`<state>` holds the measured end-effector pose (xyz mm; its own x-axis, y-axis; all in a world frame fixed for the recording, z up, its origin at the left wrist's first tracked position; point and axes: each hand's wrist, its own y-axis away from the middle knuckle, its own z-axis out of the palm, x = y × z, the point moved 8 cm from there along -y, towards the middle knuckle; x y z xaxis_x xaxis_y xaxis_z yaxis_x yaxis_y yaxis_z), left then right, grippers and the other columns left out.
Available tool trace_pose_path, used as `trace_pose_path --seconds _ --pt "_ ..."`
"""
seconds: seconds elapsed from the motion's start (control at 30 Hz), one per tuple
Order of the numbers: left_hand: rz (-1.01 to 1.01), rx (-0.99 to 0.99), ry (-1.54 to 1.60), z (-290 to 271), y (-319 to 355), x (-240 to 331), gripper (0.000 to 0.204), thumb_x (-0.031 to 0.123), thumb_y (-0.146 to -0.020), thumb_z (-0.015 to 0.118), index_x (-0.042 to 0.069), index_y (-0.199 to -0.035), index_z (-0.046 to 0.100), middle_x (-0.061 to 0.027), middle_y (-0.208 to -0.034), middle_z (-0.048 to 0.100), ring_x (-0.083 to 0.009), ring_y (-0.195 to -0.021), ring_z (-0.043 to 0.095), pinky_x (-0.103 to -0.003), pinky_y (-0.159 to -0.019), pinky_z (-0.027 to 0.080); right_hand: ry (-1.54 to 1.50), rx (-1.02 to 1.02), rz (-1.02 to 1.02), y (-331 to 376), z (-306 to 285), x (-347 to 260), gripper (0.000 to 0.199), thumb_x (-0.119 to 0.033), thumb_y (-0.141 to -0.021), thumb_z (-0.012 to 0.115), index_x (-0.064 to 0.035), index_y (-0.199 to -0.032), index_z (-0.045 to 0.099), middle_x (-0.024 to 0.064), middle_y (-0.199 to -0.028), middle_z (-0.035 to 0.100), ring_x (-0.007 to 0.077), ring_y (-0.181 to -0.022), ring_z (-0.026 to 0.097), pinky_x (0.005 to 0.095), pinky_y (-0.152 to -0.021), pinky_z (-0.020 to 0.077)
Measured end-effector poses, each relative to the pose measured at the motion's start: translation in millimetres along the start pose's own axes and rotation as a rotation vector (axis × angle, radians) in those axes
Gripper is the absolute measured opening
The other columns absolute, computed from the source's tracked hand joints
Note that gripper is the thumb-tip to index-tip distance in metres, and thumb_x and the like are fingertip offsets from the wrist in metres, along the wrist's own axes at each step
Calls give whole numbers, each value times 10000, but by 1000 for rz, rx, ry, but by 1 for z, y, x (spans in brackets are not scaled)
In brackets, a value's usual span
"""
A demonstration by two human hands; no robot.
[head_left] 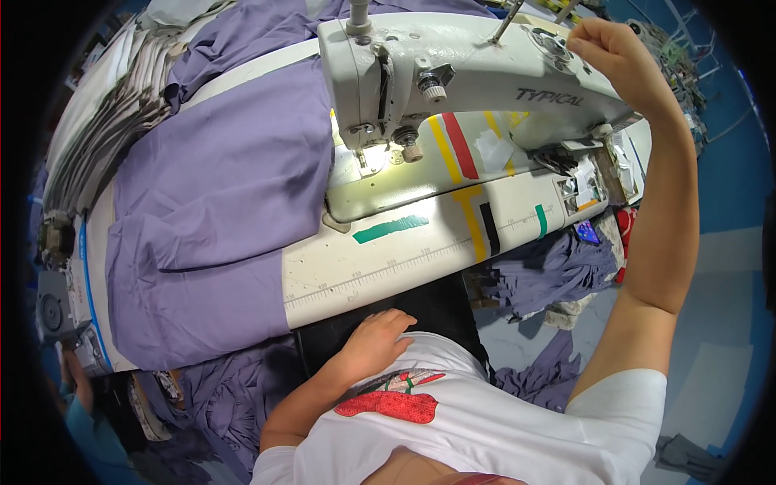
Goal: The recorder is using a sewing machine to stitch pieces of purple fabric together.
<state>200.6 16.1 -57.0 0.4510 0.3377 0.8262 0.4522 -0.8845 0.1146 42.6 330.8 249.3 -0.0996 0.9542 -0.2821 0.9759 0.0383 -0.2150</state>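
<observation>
while purple fabric (218,210) lies beside, hands (618,56) touch machine (453,73).

Blue floor (727,202) (pale patches)

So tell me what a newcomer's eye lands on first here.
First the white sewing machine at top centre, its lamp lighting the needle area. Left of it, purple fabric spreads over the table, whose bare part carries coloured tape strips. The right hand is raised to the machine's top at its right end, while the left hand rests low, near the table's front edge.
</observation>
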Motion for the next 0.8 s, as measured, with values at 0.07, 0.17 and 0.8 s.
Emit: trace_pose_path --seconds 0.07,0.17,0.8 --pt "-12 5 7 0 2 -1 318 160 -834 663 32 -1116 594 -154 -1097 599 -343 -1012 585 -415 -888 468 22 55 -40 -14 1 -15 217 -190 -954 546 2 -853 562 -28 -681 483 75 -647 408 266 -596 354" --pt "-32 3 15 2 4 -3 323 163 -833 664 33 -1119 593 -154 -1105 598 -346 -1015 585 -415 -889 469 -58 214 127 -32 -7 -9 172 -127 -841 612 29 -769 610 106 -627 555 139 -610 503 342 -561 423" --pt "31 -7 -24 0 -6 -4 326 148 -823 665 22 -1116 597 -159 -1094 600 -340 -1042 573 -403 -909 459 -41 -5 -43 1 20 -10 195 -162 -937 552 7 -840 538 -23 -666 422 75 -638 367 265 -567 332"
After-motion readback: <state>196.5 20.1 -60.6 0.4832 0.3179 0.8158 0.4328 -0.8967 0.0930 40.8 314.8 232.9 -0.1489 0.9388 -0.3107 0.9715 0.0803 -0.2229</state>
